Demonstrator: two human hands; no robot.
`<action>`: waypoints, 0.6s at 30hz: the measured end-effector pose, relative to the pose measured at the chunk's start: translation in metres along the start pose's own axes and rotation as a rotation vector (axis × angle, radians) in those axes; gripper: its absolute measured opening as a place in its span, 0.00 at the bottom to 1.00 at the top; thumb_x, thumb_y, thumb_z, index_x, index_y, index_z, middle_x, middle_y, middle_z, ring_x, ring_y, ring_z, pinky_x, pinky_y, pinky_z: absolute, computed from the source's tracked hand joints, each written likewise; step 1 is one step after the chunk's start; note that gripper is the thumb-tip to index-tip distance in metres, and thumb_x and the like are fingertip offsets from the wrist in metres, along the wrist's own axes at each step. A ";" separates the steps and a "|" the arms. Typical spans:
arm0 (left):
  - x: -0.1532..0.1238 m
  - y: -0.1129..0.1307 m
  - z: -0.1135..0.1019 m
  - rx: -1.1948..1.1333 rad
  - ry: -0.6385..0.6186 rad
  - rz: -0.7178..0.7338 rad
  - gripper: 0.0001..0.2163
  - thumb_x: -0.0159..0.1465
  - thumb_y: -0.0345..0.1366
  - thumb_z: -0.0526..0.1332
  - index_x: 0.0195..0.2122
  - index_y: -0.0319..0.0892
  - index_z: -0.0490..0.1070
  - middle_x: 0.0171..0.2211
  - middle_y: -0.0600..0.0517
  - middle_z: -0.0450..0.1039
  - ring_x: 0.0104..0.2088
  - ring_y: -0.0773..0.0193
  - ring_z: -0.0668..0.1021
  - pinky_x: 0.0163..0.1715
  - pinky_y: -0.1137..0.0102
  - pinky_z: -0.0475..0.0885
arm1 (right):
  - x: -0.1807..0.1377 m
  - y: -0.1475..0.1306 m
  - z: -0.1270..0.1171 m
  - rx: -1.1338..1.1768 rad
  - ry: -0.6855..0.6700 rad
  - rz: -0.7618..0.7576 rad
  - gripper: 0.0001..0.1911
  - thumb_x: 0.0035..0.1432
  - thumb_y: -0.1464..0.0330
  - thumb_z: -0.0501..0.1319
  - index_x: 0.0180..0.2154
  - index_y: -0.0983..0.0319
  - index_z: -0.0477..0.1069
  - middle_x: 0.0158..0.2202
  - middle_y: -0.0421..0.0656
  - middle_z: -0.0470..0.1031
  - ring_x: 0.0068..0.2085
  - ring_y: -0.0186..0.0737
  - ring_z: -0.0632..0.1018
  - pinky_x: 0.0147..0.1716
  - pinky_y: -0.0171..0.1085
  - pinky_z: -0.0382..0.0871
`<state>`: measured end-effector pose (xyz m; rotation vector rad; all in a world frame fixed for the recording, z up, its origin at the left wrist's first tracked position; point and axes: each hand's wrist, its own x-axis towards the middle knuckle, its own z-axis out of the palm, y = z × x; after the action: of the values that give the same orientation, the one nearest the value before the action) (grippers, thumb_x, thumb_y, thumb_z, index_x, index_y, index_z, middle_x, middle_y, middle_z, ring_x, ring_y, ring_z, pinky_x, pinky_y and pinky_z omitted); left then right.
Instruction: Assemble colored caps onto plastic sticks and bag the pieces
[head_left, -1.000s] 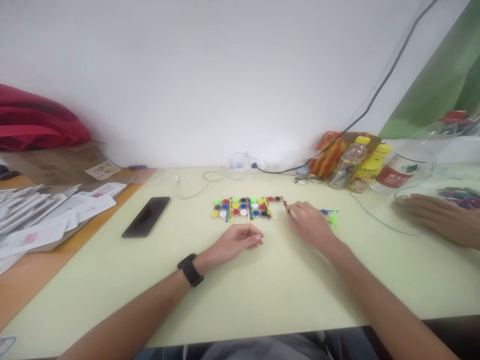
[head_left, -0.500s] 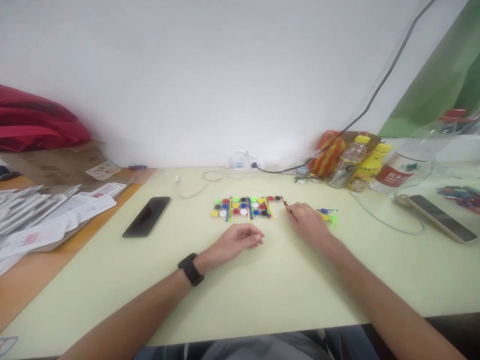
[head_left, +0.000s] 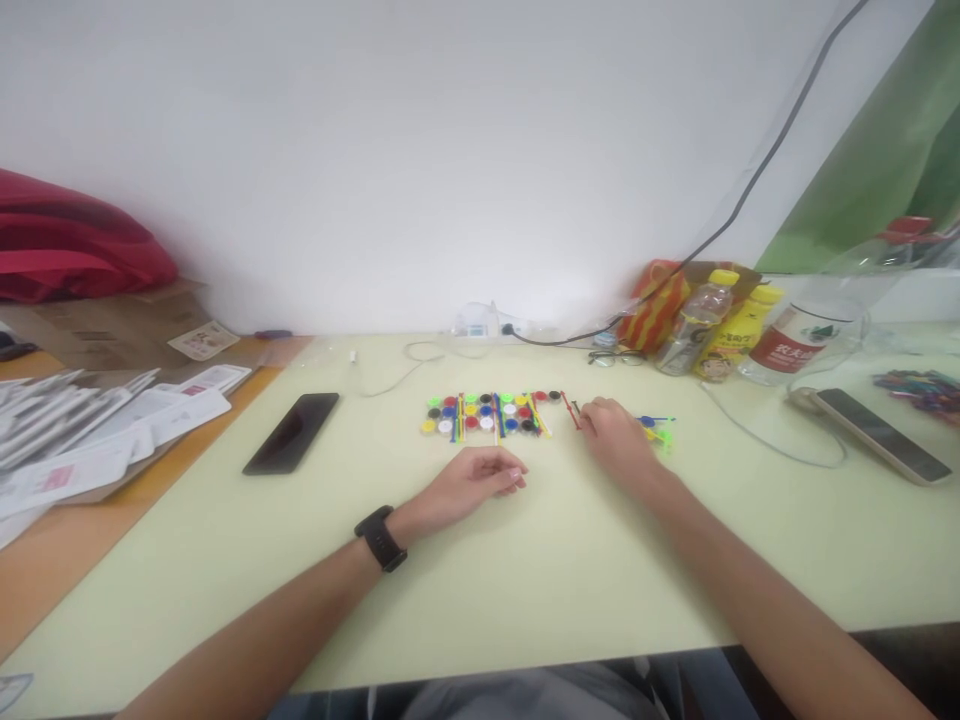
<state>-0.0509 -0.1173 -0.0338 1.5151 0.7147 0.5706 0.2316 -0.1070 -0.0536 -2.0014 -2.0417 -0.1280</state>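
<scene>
On the table, round coloured discs [head_left: 487, 423] in rows stand beside bundles of thin plastic sticks [head_left: 500, 416] in blue, yellow, green and white. A red stick [head_left: 569, 408] lies slanted to their right. My right hand [head_left: 616, 440] is closed beside it, fingertips pinched at a small dark stick [head_left: 576, 407], whose lower end the fingers hide. Further right, partly behind that hand, are blue, yellow and bright green pieces [head_left: 660, 433]. My left hand [head_left: 480, 477] rests in front of the discs, its fingers curled in toward the thumb, with nothing seen in it.
A black phone [head_left: 291, 433] lies to the left, near stacked white packets [head_left: 150, 430]. At the back right stand bottles [head_left: 701, 320] and a large clear container [head_left: 795, 345]. Another phone [head_left: 883, 437], a cable [head_left: 780, 450] and a colourful pile [head_left: 919, 393] are at right.
My right hand has shifted slightly, its fingertips drawing up and away from the red stick, which now shows more. My left hand has stayed put.
</scene>
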 end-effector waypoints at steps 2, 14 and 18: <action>0.000 -0.001 0.000 0.000 -0.007 0.001 0.16 0.67 0.48 0.67 0.42 0.38 0.79 0.39 0.45 0.79 0.42 0.60 0.79 0.45 0.66 0.73 | 0.000 0.000 -0.002 0.036 0.062 0.009 0.12 0.69 0.74 0.51 0.34 0.60 0.68 0.36 0.48 0.76 0.39 0.46 0.74 0.34 0.40 0.56; 0.000 -0.001 0.000 0.000 -0.008 0.001 0.15 0.66 0.47 0.68 0.42 0.39 0.79 0.40 0.45 0.79 0.42 0.60 0.79 0.45 0.66 0.73 | 0.006 -0.001 0.008 0.542 0.270 -0.102 0.12 0.67 0.72 0.52 0.38 0.59 0.74 0.39 0.45 0.79 0.39 0.43 0.78 0.40 0.39 0.68; 0.000 -0.002 0.000 -0.002 -0.013 0.002 0.16 0.66 0.48 0.68 0.42 0.39 0.79 0.41 0.44 0.79 0.43 0.58 0.79 0.46 0.65 0.73 | 0.011 -0.001 0.015 0.533 0.278 -0.126 0.13 0.65 0.73 0.53 0.38 0.59 0.76 0.40 0.45 0.81 0.41 0.44 0.80 0.43 0.40 0.69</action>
<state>-0.0512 -0.1168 -0.0353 1.5161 0.7024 0.5626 0.2289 -0.0927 -0.0647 -1.4454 -1.7864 0.1007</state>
